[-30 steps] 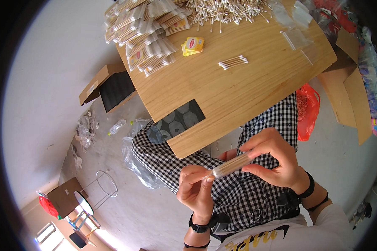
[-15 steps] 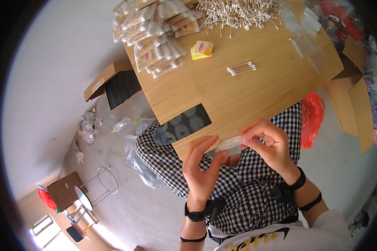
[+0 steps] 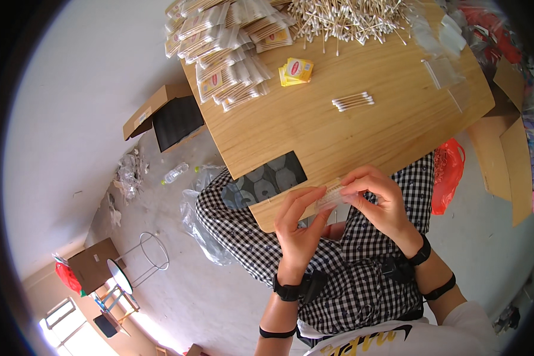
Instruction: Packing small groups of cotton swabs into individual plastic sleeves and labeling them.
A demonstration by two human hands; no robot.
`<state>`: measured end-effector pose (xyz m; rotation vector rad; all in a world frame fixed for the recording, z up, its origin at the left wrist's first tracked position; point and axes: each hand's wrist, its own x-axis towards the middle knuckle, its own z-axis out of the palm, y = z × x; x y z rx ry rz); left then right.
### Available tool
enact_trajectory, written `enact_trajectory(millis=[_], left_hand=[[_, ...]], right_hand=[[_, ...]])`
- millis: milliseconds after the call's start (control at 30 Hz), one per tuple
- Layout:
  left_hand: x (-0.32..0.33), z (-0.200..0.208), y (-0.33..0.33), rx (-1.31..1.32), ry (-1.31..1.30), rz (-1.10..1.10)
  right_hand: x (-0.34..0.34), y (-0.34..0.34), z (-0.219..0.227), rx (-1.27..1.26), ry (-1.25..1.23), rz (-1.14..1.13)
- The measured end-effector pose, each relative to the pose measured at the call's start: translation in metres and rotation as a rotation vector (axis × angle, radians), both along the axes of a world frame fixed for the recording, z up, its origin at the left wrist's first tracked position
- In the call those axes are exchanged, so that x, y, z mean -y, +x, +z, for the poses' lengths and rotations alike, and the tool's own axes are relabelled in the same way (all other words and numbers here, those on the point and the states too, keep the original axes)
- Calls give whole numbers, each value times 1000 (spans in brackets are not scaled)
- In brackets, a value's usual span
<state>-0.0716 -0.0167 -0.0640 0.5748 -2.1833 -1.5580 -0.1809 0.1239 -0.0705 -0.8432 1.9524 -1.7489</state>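
Swab packet (image 3: 329,200) looks clear, narrow and whitish, sloping up rightward.

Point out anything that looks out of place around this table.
On the floor left of the table, a clear plastic bottle lies on its side, with crumpled plastic to its left. Both look like stray litter, unlike the neat row of cotton swabs on top.

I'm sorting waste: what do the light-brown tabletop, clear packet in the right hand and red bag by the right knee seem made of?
Light-brown tabletop: wood or wood-look laminate, satin; grain lines show.
Small clear packet: probably thin plastic film, glossy; its contents show through.
Bulging red bag: likely thin plastic, slightly shiny; creases show.
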Motion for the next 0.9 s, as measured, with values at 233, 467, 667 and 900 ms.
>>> enact_trajectory(millis=[233,467,667,900], left_hand=[[0,-9,4,-47,70,29],[-2,-4,1,-105,-79,9],[-8,-9,-3,-101,15,104],[-7,-17,-1,-69,615,109]], right_hand=[[1,0,5,-26,32,-1],[3,0,8,-121,53,0],[10,-3,5,-18,57,-40],[14,0,9,423,65,-26]])
